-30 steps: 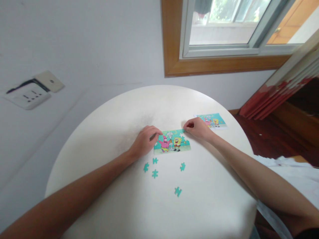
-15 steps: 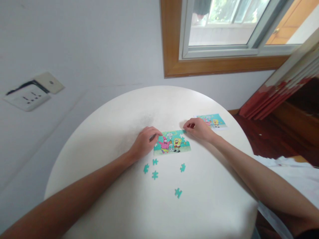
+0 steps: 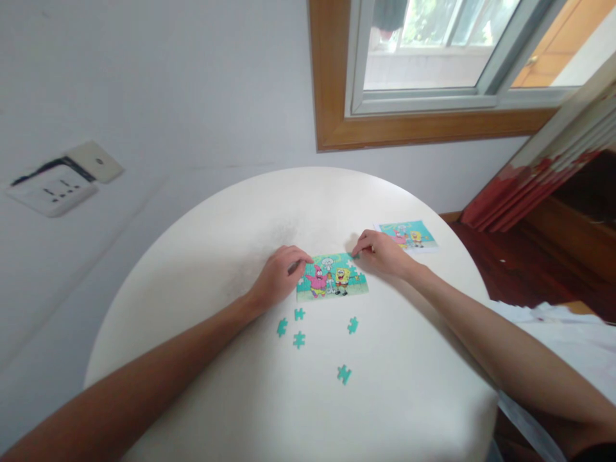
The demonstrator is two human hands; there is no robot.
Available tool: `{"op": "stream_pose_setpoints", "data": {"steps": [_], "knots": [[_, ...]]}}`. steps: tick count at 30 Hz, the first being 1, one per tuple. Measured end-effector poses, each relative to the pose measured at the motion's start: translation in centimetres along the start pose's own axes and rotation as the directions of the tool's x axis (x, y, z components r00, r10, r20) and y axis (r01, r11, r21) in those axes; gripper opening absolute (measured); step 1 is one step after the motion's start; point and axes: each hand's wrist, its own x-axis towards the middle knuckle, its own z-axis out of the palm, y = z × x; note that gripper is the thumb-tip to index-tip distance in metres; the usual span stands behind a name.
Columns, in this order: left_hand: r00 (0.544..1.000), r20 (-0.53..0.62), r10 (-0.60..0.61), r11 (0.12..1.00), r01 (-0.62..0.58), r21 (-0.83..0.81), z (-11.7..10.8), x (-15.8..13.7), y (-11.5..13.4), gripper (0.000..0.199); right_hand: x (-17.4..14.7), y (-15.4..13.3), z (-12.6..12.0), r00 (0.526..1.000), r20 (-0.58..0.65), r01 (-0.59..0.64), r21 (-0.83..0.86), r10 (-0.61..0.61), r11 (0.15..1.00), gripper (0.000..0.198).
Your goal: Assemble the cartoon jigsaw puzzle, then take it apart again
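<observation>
Right hand (image 3: 381,251) has its thumb and fingertips drawn close together at the far right corner of the puzzle (image 3: 327,296), over a bit of teal there; whether they pinch a piece cannot be told. At the puzzle's left end, the left hand (image 3: 278,273) is loosely curled, its fingertips against the far left corner, and its exact grip is unclear. The puzzle lies flat on the white tabletop (image 3: 216,237), showing a pink, a pale and a yellow cartoon figure on teal, with jagged gaps toward its right end. Five loose teal pieces (image 3: 299,340) lie on the near side of the puzzle: three grouped below its left end, one below its right part, one farther toward the person. Beyond the puzzle's far right corner, partly covered by the right hand, is a picture sheet (image 3: 422,232) with matching figures. Well past the puzzle stands a wood-framed window (image 3: 332,122).
</observation>
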Motion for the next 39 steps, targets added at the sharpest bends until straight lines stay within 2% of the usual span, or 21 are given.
{"op": "stream_pose_setpoints", "data": {"steps": [8, 14, 19, 25, 29, 33, 39], "knots": [[1.000, -0.013, 0.005, 1.000, -0.005, -0.003, -0.1, 0.0, 0.0, 0.018, 0.0, 0.5, 0.0, 0.989, -0.144, -0.043, -0.051, 0.035, 0.998, 0.039], [1.000, -0.012, -0.003, 1.000, 0.003, -0.001, 0.0, 0.0, 0.2, 0.018, -0.1, 0.4, 0.1, 0.997, -0.069, -0.046, -0.045, 0.043, 0.998, 0.037], [0.999, -0.027, -0.019, 1.000, 0.020, 0.005, -0.3, 0.1, 0.1, 0.019, -0.1, 0.2, -0.2, 0.987, -0.158, -0.055, -0.079, 0.042, 0.995, 0.036], [0.982, -0.104, -0.161, 0.986, 0.165, 0.035, -2.0, 0.6, 0.0, 0.022, -0.1, 0.2, 0.0, 0.994, -0.098, -0.047, -0.028, 0.044, 0.999, 0.039], [0.974, -0.125, -0.188, 0.981, 0.193, 0.032, -2.7, 0.8, 0.0, 0.021, -0.2, 0.1, 0.4, 0.998, -0.056, -0.039, -0.009, 0.038, 0.999, 0.038], [0.981, -0.082, -0.173, 0.983, 0.177, 0.044, -3.0, 0.8, 0.0, 0.019, -0.3, 0.0, 0.4, 0.996, -0.069, -0.052, -0.017, 0.051, 0.998, 0.037], [0.990, 0.060, -0.129, 0.990, 0.126, 0.059, -3.9, 0.7, 0.3, 0.016, -0.3, 0.2, 0.3, 0.995, -0.094, -0.023, -0.032, 0.020, 0.999, 0.037]]}}
